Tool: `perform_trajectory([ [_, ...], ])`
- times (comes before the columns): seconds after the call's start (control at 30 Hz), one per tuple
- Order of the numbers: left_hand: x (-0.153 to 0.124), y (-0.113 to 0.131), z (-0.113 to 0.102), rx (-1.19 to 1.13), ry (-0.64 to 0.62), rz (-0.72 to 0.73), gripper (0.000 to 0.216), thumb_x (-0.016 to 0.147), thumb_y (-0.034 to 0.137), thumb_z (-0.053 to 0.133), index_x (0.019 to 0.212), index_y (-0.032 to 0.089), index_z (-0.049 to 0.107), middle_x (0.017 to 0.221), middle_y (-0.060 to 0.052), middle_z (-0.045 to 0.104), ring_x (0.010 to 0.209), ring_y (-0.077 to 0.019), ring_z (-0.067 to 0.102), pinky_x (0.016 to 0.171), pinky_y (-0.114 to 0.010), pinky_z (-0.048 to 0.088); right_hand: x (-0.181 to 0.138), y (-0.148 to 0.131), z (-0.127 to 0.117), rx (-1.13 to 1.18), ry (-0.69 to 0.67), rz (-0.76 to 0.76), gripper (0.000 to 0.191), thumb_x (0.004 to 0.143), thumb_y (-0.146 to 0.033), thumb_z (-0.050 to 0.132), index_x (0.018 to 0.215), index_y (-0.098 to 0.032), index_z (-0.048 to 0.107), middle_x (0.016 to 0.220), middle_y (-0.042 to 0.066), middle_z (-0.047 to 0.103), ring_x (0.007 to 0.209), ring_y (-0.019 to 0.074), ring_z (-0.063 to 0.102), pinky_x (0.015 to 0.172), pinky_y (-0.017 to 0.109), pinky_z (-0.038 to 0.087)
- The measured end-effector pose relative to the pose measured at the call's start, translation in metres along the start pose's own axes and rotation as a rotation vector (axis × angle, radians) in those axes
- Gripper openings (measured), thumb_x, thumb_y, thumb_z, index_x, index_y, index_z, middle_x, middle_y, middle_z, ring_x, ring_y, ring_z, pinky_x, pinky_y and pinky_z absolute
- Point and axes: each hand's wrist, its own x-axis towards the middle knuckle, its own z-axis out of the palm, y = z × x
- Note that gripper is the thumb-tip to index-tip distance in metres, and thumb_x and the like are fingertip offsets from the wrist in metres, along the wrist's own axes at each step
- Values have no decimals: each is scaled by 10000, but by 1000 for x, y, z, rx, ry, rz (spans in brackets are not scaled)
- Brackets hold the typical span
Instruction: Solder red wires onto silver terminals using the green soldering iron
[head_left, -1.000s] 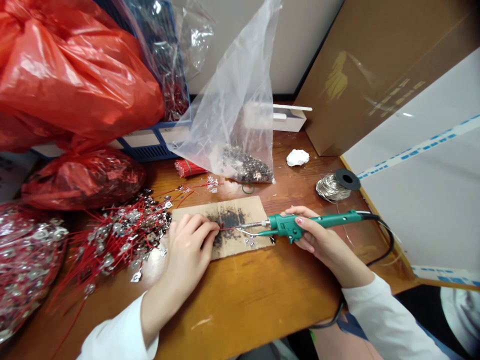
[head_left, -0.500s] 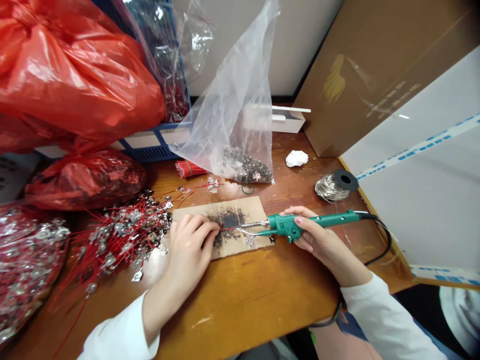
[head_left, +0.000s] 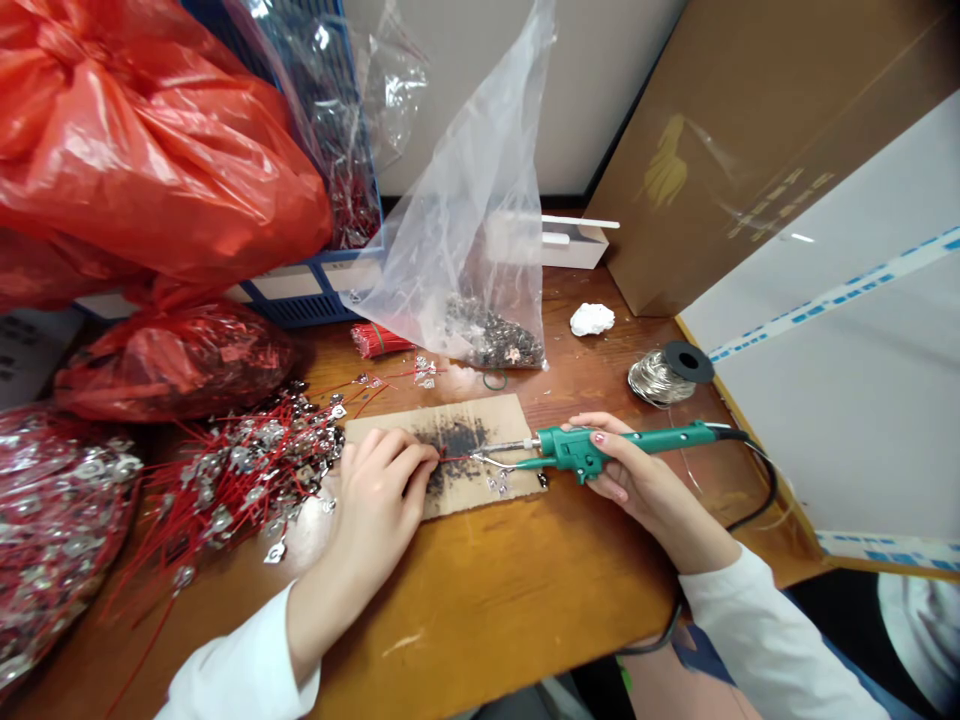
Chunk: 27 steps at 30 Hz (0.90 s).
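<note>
My left hand (head_left: 381,492) rests on a scorched piece of cardboard (head_left: 504,412), its fingertips pinched on a thin red wire (head_left: 456,458). The wire's far end points right, to the metal tip of a green soldering iron (head_left: 574,452). Wrapped round the iron's body, my right hand (head_left: 637,485) holds it level, tip to the left. A thin feed tube under the iron's barrel ends close to the tip. Whether tip and wire touch is too small to tell. A few small metal tabs (head_left: 498,484) lie on the cardboard just below the iron.
A heap of red wires with metal tabs (head_left: 240,470) spreads left of the cardboard. Behind it stand red plastic bags (head_left: 165,170) and a blue crate (head_left: 300,290). A clear bag of small parts (head_left: 495,330) stands at the back; a solder spool (head_left: 667,375) sits at right.
</note>
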Motion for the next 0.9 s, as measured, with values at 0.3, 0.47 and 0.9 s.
perform_trajectory([
  [0.3,0,-1,0,-41,-2,-35,190,944,216,502,852,203,668,841,-40,660,835,-216,542,721,-365,337,6,-3,-2,137,50,0,262,725,-365,702,929,-208,654,711,-6,651,353,3,158,345,204,90],
  [0.47,2,-2,-1,-79,-23,-71,198,936,217,508,841,206,682,867,-44,654,865,-224,548,733,-365,345,8,-2,-6,190,18,5,258,738,-346,701,959,-216,669,752,0,669,351,-3,172,347,191,115],
  [0.9,3,-6,0,-133,14,-93,175,903,220,559,815,225,710,887,-39,635,895,-231,541,782,-389,389,11,-4,-8,234,-12,-4,251,730,-344,703,939,-207,684,607,-40,568,347,1,162,351,179,118],
])
